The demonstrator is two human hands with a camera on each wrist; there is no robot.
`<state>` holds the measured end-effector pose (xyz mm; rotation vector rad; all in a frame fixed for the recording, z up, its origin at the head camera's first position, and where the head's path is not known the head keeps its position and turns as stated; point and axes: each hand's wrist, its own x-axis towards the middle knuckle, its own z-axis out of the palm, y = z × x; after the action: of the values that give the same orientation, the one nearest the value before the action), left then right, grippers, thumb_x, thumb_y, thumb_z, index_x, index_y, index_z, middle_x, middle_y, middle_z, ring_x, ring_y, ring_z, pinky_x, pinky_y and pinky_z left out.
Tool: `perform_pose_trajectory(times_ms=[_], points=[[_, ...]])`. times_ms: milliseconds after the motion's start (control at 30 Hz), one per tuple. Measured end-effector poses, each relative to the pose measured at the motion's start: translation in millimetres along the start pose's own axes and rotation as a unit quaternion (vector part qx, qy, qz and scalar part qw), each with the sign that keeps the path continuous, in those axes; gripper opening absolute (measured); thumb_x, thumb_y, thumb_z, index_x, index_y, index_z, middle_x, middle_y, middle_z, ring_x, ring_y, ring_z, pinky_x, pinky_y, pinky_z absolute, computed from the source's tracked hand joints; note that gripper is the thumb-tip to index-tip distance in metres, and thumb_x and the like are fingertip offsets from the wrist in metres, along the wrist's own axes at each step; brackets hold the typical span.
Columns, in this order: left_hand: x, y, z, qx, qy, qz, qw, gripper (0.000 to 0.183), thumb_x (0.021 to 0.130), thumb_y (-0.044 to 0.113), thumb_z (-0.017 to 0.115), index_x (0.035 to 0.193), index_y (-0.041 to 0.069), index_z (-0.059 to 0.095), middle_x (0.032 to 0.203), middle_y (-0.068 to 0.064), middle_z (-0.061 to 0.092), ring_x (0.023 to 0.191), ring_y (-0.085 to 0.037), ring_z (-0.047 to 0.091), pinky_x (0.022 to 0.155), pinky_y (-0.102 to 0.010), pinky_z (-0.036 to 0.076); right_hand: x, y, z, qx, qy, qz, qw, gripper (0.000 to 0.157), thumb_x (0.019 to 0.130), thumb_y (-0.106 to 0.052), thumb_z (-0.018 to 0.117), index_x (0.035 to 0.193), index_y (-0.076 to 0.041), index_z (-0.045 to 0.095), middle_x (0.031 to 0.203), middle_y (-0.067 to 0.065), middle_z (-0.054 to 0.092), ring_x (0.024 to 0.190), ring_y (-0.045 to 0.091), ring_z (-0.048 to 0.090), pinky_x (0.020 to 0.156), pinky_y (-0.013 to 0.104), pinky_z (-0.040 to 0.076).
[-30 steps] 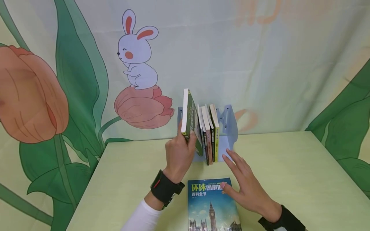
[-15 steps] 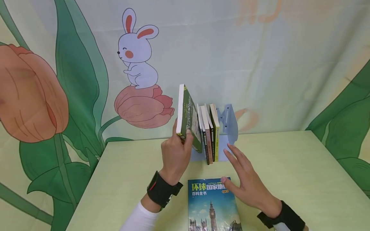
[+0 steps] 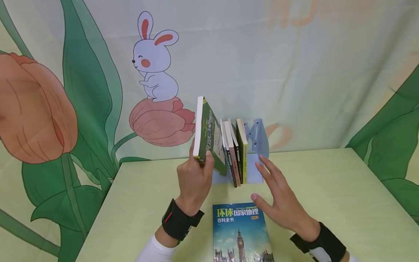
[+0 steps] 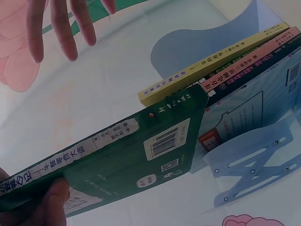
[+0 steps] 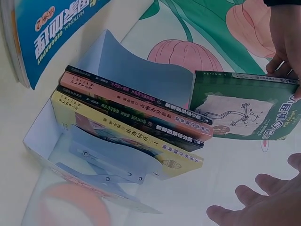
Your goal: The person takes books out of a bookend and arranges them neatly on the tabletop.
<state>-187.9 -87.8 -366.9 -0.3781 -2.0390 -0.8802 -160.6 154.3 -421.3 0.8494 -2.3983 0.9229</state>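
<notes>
My left hand [image 3: 195,183] grips a green book [image 3: 209,140] by its near end, thumb on one cover and fingers round the other side. The book is tilted, its near end raised, just left of a row of thin books [image 3: 234,154] in a light-blue metal bookend [image 3: 260,140]. In the left wrist view the far end of the green book [image 4: 174,136] overlaps the row. My right hand [image 3: 284,202] hovers with fingers spread right of the row, near the bookend's right side, holding nothing. The standing books lean slightly left, with a yellow-spined book [image 5: 127,136] outermost on the right.
A large blue book [image 3: 242,229] with a clock tower on its cover lies flat on the pale green table [image 3: 327,189], in front of the bookend. Behind the table hangs a printed curtain [image 3: 222,54] with a rabbit and tulips.
My left hand has drawn the green book leftward and tilted it further, widening the gap at its near end. The row leans left a little more. My right hand has shifted slightly farther from me.
</notes>
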Motion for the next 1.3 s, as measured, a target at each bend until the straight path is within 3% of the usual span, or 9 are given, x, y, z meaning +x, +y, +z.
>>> perform_pose_trajectory(times_ms=[300, 467, 800, 1067, 1300], points=[[0.5, 5.6, -7.0, -0.018, 0.012, 0.009, 0.9997, 0.056, 0.096, 0.012, 0.053, 0.15, 0.005, 0.038, 0.115, -0.019, 0.071, 0.051, -0.017, 0.065, 0.043, -0.019, 0.042, 3, -4, -5.2, -0.001, -0.001, 0.006, 1.0, 0.086, 0.084, -0.019, 0.07, 0.157, -0.015, 0.024, 0.164, 0.01, 0.018, 0.148, 0.034, 0.025, 0.104, 0.069, 0.035], [0.6, 9.1, -12.2, -0.032, 0.026, 0.016, 0.999, 0.056, 0.095, 0.011, 0.053, 0.149, 0.006, 0.04, 0.114, -0.018, 0.072, 0.048, -0.015, 0.061, 0.041, -0.018, 0.036, 4, -5, -6.7, 0.001, -0.001, 0.014, 1.0, 0.086, 0.084, -0.019, 0.07, 0.157, -0.016, 0.024, 0.164, 0.009, 0.017, 0.148, 0.036, 0.024, 0.105, 0.069, 0.034], [-0.2, 16.1, -19.4, -0.074, 0.05, 0.035, 0.9953, 0.054, 0.093, 0.009, 0.053, 0.146, 0.003, 0.044, 0.113, -0.019, 0.072, 0.061, -0.021, 0.071, 0.04, -0.017, 0.034, 5, -3, -7.0, 0.006, 0.015, 0.008, 1.0, 0.085, 0.085, -0.019, 0.068, 0.157, -0.014, 0.024, 0.165, 0.01, 0.017, 0.148, 0.037, 0.024, 0.105, 0.07, 0.033], [-2.9, 20.4, -21.2, -0.108, 0.054, 0.05, 0.9914, 0.05, 0.094, 0.009, 0.051, 0.143, 0.001, 0.046, 0.115, -0.019, 0.071, 0.082, -0.028, 0.075, 0.046, -0.018, 0.046, 7, -3, -11.1, 0.007, 0.028, 0.001, 1.0, 0.081, 0.088, -0.024, 0.066, 0.157, -0.013, 0.024, 0.165, 0.01, 0.016, 0.147, 0.038, 0.025, 0.103, 0.071, 0.034], [-11.7, 19.1, -21.7, -0.129, 0.046, 0.024, 0.9902, 0.048, 0.092, 0.002, 0.054, 0.14, -0.001, 0.049, 0.115, -0.019, 0.071, 0.086, -0.029, 0.075, 0.051, -0.02, 0.051, 7, -7, -15.9, 0.022, 0.03, 0.005, 0.999, 0.085, 0.087, -0.02, 0.067, 0.157, -0.011, 0.021, 0.165, 0.01, 0.016, 0.148, 0.034, 0.024, 0.107, 0.069, 0.031]])
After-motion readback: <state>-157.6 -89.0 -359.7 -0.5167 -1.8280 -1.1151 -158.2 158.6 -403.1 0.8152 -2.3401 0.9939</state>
